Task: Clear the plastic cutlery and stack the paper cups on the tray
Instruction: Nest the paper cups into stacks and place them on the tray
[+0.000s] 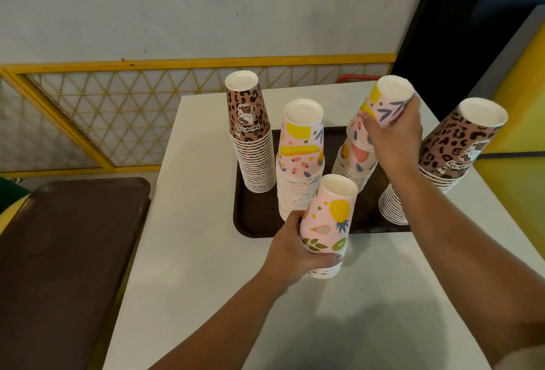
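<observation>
A dark brown tray (256,222) lies on the white table (188,251). On it stand upside-down cup stacks: a leopard-print stack (250,133), a pink fruit-print stack (299,160), and a leaning pink stack (351,163). My left hand (290,254) grips a short pink pineapple-print stack (330,219) just in front of the tray's near edge. My right hand (395,136) holds a pink cup (389,101) tilted at the top of the leaning stack. Another leopard-print stack (454,148) leans at the tray's right end. No cutlery shows.
A second brown tray (67,251) lies on a lower surface to the left. A yellow lattice railing (118,116) runs behind the table, below a pale wall. A yellow panel (519,104) rises at the right edge.
</observation>
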Demonstrator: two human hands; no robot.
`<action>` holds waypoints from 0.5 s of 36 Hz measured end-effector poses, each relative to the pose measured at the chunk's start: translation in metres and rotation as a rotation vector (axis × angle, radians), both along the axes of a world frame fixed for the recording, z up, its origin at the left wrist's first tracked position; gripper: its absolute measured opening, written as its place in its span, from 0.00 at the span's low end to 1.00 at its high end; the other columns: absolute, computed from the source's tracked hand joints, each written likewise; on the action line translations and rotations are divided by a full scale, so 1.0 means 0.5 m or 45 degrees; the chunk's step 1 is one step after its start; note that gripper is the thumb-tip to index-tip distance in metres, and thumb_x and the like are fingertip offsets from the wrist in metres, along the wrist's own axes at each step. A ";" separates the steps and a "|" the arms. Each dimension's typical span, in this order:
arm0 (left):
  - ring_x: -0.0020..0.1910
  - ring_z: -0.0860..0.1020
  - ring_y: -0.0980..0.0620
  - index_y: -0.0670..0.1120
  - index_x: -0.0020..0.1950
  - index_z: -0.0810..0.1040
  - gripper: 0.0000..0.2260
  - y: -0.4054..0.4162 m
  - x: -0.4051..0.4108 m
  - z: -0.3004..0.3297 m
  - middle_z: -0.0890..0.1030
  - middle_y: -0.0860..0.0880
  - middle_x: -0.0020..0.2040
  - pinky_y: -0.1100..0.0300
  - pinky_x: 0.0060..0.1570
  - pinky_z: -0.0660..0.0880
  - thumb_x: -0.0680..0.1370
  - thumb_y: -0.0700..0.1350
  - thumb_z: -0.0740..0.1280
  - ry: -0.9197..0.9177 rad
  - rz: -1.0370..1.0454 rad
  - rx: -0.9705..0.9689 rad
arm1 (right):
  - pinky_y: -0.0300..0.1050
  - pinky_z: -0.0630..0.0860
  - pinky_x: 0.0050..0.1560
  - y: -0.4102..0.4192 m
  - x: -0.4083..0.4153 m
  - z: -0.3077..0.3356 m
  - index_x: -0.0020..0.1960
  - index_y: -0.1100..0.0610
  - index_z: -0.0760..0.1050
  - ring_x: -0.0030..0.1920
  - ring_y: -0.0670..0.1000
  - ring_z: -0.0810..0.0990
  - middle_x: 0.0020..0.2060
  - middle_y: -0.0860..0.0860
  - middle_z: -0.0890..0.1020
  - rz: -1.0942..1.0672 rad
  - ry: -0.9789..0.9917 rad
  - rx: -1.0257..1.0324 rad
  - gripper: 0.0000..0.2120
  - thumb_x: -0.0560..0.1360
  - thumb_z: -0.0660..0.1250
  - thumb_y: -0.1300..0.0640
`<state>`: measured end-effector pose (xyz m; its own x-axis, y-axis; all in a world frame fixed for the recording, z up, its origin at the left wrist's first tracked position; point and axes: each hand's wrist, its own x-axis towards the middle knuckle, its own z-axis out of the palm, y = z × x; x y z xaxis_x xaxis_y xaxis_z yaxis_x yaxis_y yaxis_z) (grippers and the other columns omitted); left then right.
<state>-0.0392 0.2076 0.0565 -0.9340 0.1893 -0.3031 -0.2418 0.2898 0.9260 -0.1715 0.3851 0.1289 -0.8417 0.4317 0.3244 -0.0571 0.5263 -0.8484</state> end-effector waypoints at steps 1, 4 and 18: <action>0.59 0.75 0.54 0.52 0.64 0.68 0.34 0.000 0.000 -0.001 0.77 0.55 0.59 0.57 0.59 0.76 0.63 0.43 0.80 0.000 -0.002 0.000 | 0.36 0.70 0.53 0.001 -0.002 -0.008 0.68 0.57 0.63 0.62 0.49 0.74 0.63 0.51 0.75 -0.005 -0.013 0.001 0.29 0.72 0.71 0.54; 0.58 0.76 0.56 0.53 0.63 0.68 0.33 0.000 0.001 -0.001 0.77 0.55 0.58 0.63 0.55 0.76 0.63 0.43 0.80 0.010 0.003 0.006 | 0.35 0.68 0.52 0.003 -0.003 -0.025 0.68 0.58 0.63 0.62 0.50 0.74 0.63 0.52 0.74 0.002 -0.072 0.034 0.30 0.71 0.72 0.55; 0.58 0.75 0.56 0.54 0.62 0.67 0.32 0.005 0.002 0.018 0.76 0.56 0.57 0.61 0.57 0.75 0.64 0.44 0.79 0.035 0.030 -0.023 | 0.38 0.77 0.49 -0.011 0.171 0.000 0.58 0.48 0.68 0.51 0.50 0.81 0.54 0.51 0.78 0.441 0.263 -0.091 0.15 0.75 0.62 0.44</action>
<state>-0.0381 0.2104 0.0657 -0.9461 0.1616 -0.2807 -0.2236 0.3011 0.9270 -0.0858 0.3798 0.1286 -0.8617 0.1614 0.4810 -0.3935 0.3860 -0.8344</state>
